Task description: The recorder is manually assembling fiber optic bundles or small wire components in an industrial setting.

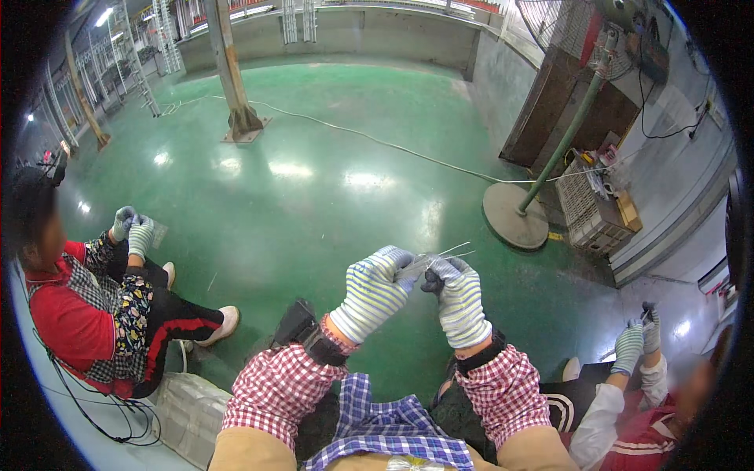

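White thin strands: held between the hands, above the green floor | long axis: slanting forward and right | free ends: beyond the right hand, nearer them | left hand, right hand: both pinching the strands

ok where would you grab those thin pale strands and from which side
Probably by the free ends of the thin pale strands, coming from the far right: they stick out bare past the right hand, while the gloved fingers of it and the left hand hide much of the rest. A light fingertip pinch should suit, as they look very slender.
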{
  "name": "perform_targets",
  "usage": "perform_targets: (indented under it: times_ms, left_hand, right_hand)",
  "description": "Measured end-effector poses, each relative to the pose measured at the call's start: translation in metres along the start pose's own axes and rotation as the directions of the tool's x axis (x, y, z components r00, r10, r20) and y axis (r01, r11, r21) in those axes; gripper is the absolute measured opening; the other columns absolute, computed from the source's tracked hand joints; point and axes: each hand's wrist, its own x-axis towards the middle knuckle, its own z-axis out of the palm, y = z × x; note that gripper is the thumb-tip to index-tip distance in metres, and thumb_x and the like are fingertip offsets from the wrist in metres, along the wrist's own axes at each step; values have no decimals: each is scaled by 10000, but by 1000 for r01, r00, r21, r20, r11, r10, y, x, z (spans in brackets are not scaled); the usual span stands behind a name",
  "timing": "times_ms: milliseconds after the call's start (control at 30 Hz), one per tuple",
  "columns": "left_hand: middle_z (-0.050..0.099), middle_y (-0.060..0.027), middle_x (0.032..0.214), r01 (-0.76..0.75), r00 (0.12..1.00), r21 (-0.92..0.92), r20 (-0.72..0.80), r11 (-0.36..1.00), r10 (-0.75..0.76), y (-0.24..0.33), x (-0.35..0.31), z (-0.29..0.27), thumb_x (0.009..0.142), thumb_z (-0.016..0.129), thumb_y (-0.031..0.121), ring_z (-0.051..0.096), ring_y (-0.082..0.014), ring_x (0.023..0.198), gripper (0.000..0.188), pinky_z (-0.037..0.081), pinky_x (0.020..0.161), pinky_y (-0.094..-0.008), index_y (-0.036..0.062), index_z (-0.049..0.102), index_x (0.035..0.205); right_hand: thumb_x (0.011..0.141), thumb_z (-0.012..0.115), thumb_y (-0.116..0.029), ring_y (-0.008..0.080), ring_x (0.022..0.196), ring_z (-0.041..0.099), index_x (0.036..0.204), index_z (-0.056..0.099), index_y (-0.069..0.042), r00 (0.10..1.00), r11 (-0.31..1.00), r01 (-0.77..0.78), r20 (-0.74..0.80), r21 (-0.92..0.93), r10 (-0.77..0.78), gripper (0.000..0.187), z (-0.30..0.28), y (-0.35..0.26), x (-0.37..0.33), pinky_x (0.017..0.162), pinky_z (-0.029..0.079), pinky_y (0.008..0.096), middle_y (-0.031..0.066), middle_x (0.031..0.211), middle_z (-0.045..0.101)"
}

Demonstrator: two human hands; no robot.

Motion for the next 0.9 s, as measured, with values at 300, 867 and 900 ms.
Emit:
perform_targets:
  times_ms: [300, 867, 900]
  left_hand:
    - [648, -65, 746, 137, 990, -200, 4, 970, -139, -12, -5, 7, 759, 688, 39, 595, -110, 686, 109, 492, 626, -263, -3, 636, 845]
    - [652, -84, 804, 70, 997, -148, 54, 987, -63, 7, 1, -7, 790, 666, 80, 627, -195, 643, 143, 500, 599, -273, 25, 636, 919]
    - [652, -99, 786, -111, 993, 93, 41, 989, 108, 8, 1, -8, 783, 670, 86, 630, -197, 642, 137, 498, 593, -277, 34, 640, 907]
  right_hand:
    - [792, 700, -174, 92, 580, 531, 782, 651, -16, 999, 997, 46, 7, -62, -46, 166, 3, 2, 0, 552, 450, 244, 16, 659, 590]
    - [786, 716, -183, 70, 594, 531, 794, 656, -30, 988, 983, 145, 61, -112, -139, 164, -2, -2, 0, 560, 419, 215, 8, 694, 619]
    - [781, 722, -193, 73, 589, 532, 795, 654, -30, 992, 986, 124, 37, -115, -120, 177, -2, -1, -1, 556, 420, 217, 9, 691, 617]
